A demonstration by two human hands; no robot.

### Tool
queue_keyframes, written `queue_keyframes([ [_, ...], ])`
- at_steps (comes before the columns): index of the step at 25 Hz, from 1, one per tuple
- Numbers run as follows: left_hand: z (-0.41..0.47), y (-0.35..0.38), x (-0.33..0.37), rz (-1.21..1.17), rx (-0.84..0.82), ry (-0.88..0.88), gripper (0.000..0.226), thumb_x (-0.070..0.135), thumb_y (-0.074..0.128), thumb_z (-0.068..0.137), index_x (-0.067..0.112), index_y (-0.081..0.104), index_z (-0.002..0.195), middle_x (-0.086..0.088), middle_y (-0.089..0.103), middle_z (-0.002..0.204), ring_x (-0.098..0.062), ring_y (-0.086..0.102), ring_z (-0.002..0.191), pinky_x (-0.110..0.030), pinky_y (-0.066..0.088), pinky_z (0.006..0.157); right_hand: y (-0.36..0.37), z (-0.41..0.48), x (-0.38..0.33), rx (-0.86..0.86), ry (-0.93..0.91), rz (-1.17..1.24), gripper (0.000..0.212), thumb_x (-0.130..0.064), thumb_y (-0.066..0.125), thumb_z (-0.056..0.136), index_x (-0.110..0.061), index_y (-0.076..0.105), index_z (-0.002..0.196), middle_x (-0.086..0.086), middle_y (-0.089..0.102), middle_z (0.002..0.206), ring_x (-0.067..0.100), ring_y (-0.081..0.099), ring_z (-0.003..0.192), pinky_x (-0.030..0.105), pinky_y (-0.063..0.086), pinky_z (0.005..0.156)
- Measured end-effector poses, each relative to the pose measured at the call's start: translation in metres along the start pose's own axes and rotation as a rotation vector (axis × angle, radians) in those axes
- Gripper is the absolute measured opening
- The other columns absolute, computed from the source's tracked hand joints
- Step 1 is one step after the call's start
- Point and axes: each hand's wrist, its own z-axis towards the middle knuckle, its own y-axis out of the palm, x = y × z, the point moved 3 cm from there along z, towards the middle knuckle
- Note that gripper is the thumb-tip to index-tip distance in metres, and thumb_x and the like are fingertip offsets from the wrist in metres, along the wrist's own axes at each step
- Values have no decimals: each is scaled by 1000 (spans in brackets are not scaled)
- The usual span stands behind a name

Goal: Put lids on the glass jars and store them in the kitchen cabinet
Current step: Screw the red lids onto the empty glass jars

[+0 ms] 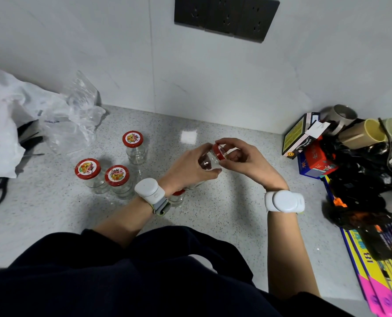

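Glass jar [210,161] held tilted, left hand [190,169] wrapping its body, right hand [243,160] pinching the red lid [219,152].
Likely light, slick, breakable: grip the body firmly; three capped jars [94,176] stand left of it.

**Speckled counter below a pale panelled wall**

A grey speckled stone counter [213,216] runs up to a pale, faintly marbled wall [99,53], which is split by a thin vertical seam. A dark outlet panel [227,17] with three sockets sits high on the wall, above the counter's back edge. A small bright square of reflected light [189,136] lies on the counter near that back edge. At the right the wall turns a corner, and the counter's far right corner is crowded with clutter. Lighting is soft and even, with only faint shadows.
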Motion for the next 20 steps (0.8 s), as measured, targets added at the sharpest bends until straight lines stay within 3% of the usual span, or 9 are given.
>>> queue_keyframes([
  [3, 1, -1, 0, -8, -5, -6, 54, 36, 72, 77, 22, 50, 124, 2, 68, 98, -12, 65, 84, -24, 51, 79, 1, 0, -1, 8, -12, 0, 50, -17, 74, 76, -25, 61, 124, 2, 61, 111, 19, 60, 77, 34, 49, 77],
  [7, 2, -3, -4, -86, 0, -26, 43, 33, 72, 78, 24, 54, 116, -1, 68, 92, -17, 65, 83, -26, 51, 76, -1, -1, -3, 44, -54, 11, 57, -16, 74, 75, -19, 57, 129, 6, 57, 122, 20, 64, 91, 33, 52, 88],
  [12, 0, -2, -6, -75, -11, -39, 49, 36, 72, 78, 24, 52, 121, 12, 65, 91, -5, 63, 83, -20, 48, 79, -1, 1, -4, 44, -55, -77, 74, -11, 82, 69, -26, 49, 134, -6, 56, 117, 12, 63, 93, 28, 52, 92],
  [15, -1, -1, -6, -76, -7, -53, 54, 35, 73, 78, 24, 50, 125, -1, 68, 104, -16, 65, 94, -17, 48, 81, 0, 1, -3, 51, -49, -82, 75, -14, 83, 68, -26, 50, 133, -7, 57, 117, 13, 63, 93, 30, 52, 92],
  [20, -3, -3, -5, -83, 4, -27, 49, 35, 73, 78, 25, 52, 121, -6, 68, 101, -23, 66, 91, -33, 55, 85, 1, 0, -6, 43, -64, -128, 69, -27, 80, 67, -29, 53, 131, -4, 56, 121, 10, 61, 88, 30, 51, 91],
])
